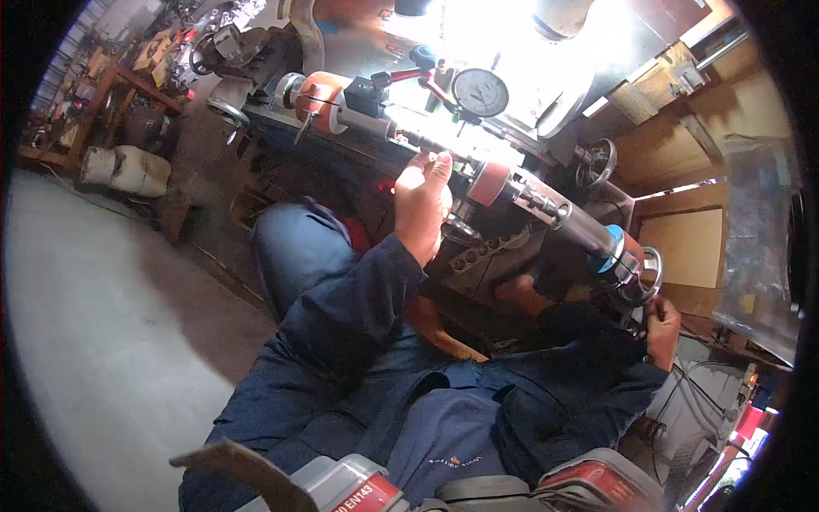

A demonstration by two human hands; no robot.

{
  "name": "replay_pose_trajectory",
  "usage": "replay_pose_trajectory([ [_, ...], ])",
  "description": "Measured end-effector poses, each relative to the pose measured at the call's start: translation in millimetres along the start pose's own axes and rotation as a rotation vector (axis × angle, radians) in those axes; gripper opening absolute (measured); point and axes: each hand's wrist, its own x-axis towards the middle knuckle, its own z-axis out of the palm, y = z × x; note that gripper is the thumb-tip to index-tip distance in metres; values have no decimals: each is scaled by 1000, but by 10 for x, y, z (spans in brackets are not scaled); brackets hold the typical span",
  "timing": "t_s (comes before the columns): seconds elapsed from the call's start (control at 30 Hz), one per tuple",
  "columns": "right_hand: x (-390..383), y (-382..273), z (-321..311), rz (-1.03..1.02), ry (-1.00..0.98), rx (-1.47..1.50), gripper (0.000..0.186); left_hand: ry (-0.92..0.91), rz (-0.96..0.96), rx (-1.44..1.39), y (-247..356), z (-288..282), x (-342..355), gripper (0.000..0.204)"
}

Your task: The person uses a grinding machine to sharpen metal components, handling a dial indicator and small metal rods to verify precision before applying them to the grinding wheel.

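My left hand [422, 205] is raised to the machine, its thumb and fingers pinched round a slim metal shaft [418, 141] set along the machine's axis. Close above the shaft hangs a round dial gauge [480, 92] on a red jointed arm [435, 90]. To the right of the shaft is an orange-brown collar [490, 183], then a grey tailstock barrel [589, 230] with a blue ring. At the barrel's right end is a handwheel [653, 273]. My right hand [662, 333] is closed at the wheel's lower edge, apparently on its handle; the fingertips are partly hidden.
An orange headstock [322, 101] stands at the machine's left end. Other small handwheels [601, 162] project nearby. A socket strip [478, 254] and cables [699, 384] lie below. Wooden panels [682, 247] and clear plastic sheeting [759, 247] stand at right. A bright lamp shines behind the gauge.
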Motion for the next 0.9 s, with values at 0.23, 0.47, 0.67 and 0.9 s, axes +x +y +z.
replay_pose_trajectory([
  [0.23, 502, -142, 152, -204, 214, 263, 25, 163, 98, 5, -123, 150, -30, 34],
  [0.47, 294, 431, 554, -174, 61, -187, 30, 306, 1021, 636, -167, 176, -137, 27],
  [0.67, -864, 1007, -414, 126, 645, 436, 35, 156, 1484, 1152, 607, 465, 16, 29],
  [0.9, -1585, 3261, -670, 693, 811, 41, 51, -39, 1141, 1299, 1234, 769, 836, 31],
])
